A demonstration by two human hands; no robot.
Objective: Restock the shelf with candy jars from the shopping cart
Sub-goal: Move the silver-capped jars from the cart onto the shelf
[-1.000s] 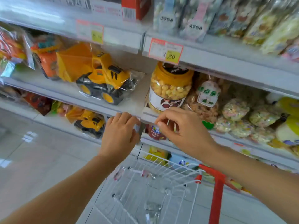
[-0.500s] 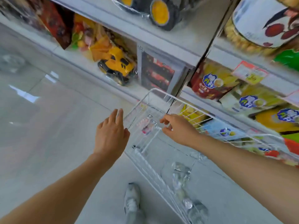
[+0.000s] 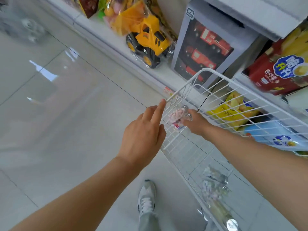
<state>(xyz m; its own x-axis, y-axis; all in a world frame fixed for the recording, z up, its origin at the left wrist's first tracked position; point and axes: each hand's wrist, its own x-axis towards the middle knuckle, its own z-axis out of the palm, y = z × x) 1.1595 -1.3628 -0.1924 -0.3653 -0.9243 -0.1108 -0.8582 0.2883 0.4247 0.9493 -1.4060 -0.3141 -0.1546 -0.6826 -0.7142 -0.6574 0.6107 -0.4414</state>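
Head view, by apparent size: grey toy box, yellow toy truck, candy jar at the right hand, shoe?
Largest: grey toy box; yellow toy truck; then shoe and candy jar, too alike to rank, the jar partly hidden by the right hand.

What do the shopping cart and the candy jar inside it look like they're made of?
The shopping cart is likely metal wire with a glossy white coating, given the thin rigid grid. The candy jar is clear plastic or glass, I cannot tell which; pink candies show through it.

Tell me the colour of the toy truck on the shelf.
Yellow, with black wheels: the toy truck shows in the head view.
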